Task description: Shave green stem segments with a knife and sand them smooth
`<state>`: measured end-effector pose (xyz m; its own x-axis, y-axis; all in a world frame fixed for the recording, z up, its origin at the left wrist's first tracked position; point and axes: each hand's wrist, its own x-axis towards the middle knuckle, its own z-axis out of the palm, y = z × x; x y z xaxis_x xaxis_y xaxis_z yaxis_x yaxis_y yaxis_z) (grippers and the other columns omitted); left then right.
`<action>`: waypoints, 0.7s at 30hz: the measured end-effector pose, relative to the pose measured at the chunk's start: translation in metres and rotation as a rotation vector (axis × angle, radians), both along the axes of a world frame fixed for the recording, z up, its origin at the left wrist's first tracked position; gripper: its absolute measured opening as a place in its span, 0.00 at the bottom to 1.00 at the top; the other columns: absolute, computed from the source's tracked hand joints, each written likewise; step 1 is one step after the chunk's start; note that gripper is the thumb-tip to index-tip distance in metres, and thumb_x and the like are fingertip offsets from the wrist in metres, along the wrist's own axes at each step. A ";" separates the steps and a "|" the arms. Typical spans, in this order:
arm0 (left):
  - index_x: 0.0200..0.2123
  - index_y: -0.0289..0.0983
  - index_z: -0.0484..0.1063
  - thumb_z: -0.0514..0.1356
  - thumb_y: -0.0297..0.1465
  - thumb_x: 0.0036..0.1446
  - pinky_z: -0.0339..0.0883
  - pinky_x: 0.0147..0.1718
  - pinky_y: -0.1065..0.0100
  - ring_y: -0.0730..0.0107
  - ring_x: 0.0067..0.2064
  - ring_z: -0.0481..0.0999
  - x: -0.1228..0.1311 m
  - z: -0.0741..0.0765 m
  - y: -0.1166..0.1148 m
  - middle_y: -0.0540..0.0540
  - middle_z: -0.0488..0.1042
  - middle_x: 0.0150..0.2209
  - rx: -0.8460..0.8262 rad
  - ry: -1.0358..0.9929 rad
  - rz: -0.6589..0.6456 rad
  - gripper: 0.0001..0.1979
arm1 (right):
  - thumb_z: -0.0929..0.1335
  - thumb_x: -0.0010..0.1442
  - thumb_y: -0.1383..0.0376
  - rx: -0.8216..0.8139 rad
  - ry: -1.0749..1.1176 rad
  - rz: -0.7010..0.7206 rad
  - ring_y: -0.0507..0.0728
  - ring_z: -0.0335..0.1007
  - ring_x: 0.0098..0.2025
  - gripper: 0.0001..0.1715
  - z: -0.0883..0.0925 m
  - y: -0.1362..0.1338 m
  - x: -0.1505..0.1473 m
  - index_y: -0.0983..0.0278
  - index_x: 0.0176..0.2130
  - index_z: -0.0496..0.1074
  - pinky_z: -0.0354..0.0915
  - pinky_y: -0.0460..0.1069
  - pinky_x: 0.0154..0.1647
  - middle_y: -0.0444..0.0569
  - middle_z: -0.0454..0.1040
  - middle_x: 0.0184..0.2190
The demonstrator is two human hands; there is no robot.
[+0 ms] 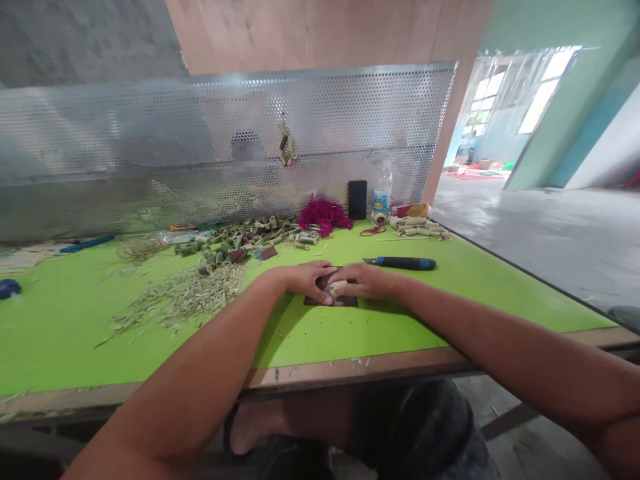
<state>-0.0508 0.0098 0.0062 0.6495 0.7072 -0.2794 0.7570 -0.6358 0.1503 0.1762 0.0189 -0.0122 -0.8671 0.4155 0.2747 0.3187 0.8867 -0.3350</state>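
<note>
A dark brown sheet that looks like sandpaper (pixel 345 301) lies flat on the green table top in front of me. My left hand (pixel 306 279) rests on its left side, fingers stretched out and thumb apart, pressing the sheet down. My right hand (pixel 367 280) comes in from the other side, its fingers closed over a short pale bamboo piece (pixel 338 287) against the sheet. The fingertips of both hands nearly meet, and part of the piece is hidden under my right fingers. Just beyond my right hand lies a utility knife (pixel 405 263) with a blue and black handle.
Pale shavings (pixel 200 297) and a heap of cut green bamboo pieces (pixel 235 237) spread to the left. Magenta string (pixel 325 215), a phone (pixel 357 200), a plastic bottle (pixel 381 193) and strung bamboo pieces (pixel 417 228) line the back. A perforated metal panel (pixel 200 147) stands behind.
</note>
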 end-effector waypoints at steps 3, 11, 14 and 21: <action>0.69 0.35 0.41 0.57 0.60 0.46 0.38 0.65 0.58 0.52 0.69 0.40 0.002 0.002 -0.002 0.37 0.37 0.70 0.004 0.005 0.011 0.56 | 0.64 0.63 0.58 0.022 0.021 -0.124 0.55 0.72 0.38 0.19 0.002 0.000 0.004 0.65 0.45 0.77 0.63 0.47 0.41 0.51 0.79 0.38; 0.68 0.36 0.43 0.57 0.60 0.45 0.39 0.65 0.58 0.50 0.69 0.41 0.001 0.000 0.000 0.38 0.38 0.70 0.015 -0.006 0.002 0.55 | 0.64 0.63 0.57 0.138 -0.027 -0.163 0.57 0.71 0.37 0.20 0.000 0.000 0.001 0.65 0.45 0.78 0.62 0.49 0.40 0.54 0.79 0.37; 0.68 0.36 0.44 0.57 0.60 0.45 0.40 0.65 0.58 0.50 0.69 0.42 0.001 0.000 0.001 0.38 0.39 0.70 0.005 -0.004 -0.002 0.55 | 0.64 0.63 0.56 0.103 -0.006 -0.047 0.57 0.71 0.40 0.22 -0.002 0.003 0.002 0.64 0.49 0.76 0.62 0.48 0.42 0.53 0.78 0.42; 0.68 0.36 0.43 0.57 0.60 0.45 0.39 0.65 0.57 0.49 0.69 0.40 0.001 0.000 0.000 0.38 0.38 0.70 0.004 -0.006 0.007 0.56 | 0.65 0.61 0.57 0.026 0.033 -0.006 0.57 0.72 0.41 0.20 0.000 0.001 0.003 0.64 0.48 0.77 0.63 0.49 0.43 0.52 0.78 0.42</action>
<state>-0.0500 0.0101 0.0060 0.6463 0.7129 -0.2722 0.7604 -0.6313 0.1522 0.1794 0.0202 -0.0121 -0.8548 0.4129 0.3142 0.3131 0.8934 -0.3221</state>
